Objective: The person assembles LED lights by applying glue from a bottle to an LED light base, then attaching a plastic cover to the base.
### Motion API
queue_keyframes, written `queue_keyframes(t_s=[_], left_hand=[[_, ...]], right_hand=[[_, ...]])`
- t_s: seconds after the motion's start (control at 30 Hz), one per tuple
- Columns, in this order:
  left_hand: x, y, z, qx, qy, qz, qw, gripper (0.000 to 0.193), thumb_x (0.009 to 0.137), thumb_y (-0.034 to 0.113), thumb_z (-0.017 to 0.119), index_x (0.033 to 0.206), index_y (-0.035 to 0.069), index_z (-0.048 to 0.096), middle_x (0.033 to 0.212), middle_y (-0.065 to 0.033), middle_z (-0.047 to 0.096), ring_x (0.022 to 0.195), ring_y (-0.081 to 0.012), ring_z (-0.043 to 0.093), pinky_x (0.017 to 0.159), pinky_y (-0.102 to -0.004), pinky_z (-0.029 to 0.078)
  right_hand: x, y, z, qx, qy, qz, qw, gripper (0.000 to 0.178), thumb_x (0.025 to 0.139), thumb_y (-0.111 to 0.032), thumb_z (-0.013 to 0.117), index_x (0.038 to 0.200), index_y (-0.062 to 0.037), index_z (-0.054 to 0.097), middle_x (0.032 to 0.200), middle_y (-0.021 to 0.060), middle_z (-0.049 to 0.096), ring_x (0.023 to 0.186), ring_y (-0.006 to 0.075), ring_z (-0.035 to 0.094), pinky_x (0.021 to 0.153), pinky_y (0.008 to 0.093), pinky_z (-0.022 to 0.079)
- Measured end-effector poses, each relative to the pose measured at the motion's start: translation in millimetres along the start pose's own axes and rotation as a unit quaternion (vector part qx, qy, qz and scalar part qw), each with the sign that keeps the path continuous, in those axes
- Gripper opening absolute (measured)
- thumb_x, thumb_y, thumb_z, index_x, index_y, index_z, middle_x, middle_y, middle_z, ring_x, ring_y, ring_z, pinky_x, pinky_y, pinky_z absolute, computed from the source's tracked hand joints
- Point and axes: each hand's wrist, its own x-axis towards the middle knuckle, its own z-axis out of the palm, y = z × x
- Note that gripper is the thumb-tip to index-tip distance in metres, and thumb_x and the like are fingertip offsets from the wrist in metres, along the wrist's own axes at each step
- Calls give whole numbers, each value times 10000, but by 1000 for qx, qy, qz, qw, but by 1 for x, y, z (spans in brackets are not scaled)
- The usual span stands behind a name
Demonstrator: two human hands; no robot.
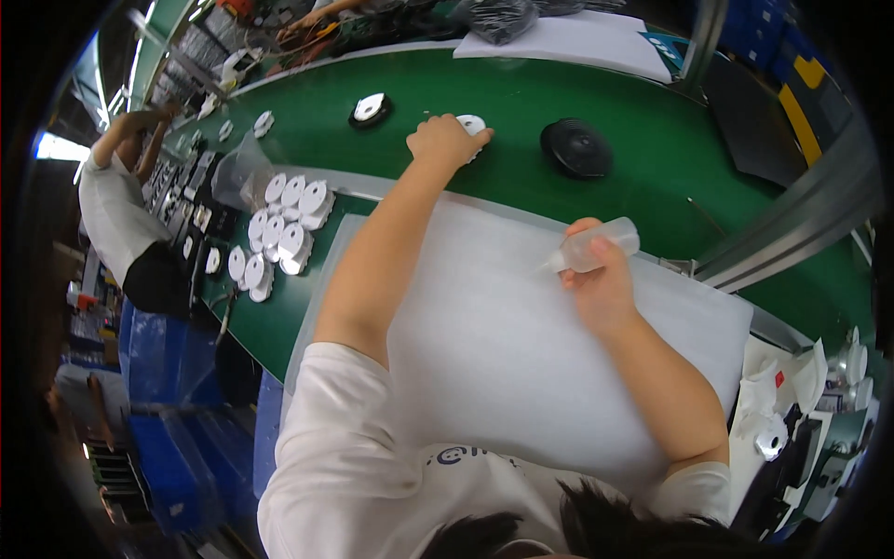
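Note:
My left hand (440,140) reaches across to the green surface, its fingers closed on the edge of a white round part (473,123); the hand covers much of that part. In my right hand (601,287) is a translucent squeeze bottle (622,235), lying nearly sideways with its thin nozzle tipped down to the left. The bottle is above a white sheet (503,317) in front of me. To the right of my left hand lies a black round part (575,147). Farther left is a black round part with a white top (371,109).
Several white round parts (279,228) are grouped at the left beside a clear plastic bag (242,172). A metal post (792,242) rises at the right. White and black parts (771,436) lie at the lower right. Another person (121,210) works at the far left.

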Motion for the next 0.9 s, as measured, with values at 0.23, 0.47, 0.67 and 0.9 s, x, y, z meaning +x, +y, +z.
queue_keyframes(t_s=[0.23,0.47,0.67,0.9], left_hand=[[-120,-99,-26,-50,192,139,970,649,656,547,589,1072,52,529,990,-145,540,903,-264,520,705,-362,440],[-149,-270,-35,72,211,-134,966,604,666,495,605,1029,15,553,962,-195,571,875,-292,573,748,-370,446],[-127,-332,-15,-8,74,-250,965,746,631,629,562,982,-29,558,930,-206,598,887,-285,586,768,-336,446],[-120,-331,-9,-34,118,-273,954,802,602,620,573,1059,-37,508,1008,-214,570,942,-294,563,791,-352,440]], right_hand=[[1,-1,-12,68,55,30,996,357,743,-342,527,919,-32,505,710,42,495,558,127,464,493,244,360],[1,-2,-9,41,44,3,998,366,768,-343,518,928,-14,503,679,36,498,559,119,469,499,235,361],[0,-1,-8,44,19,1,999,357,779,-329,515,937,-9,505,674,49,505,565,121,469,514,234,363],[-3,-2,-7,52,23,4,998,342,776,-317,517,933,-14,512,702,52,511,571,127,472,516,235,365]])
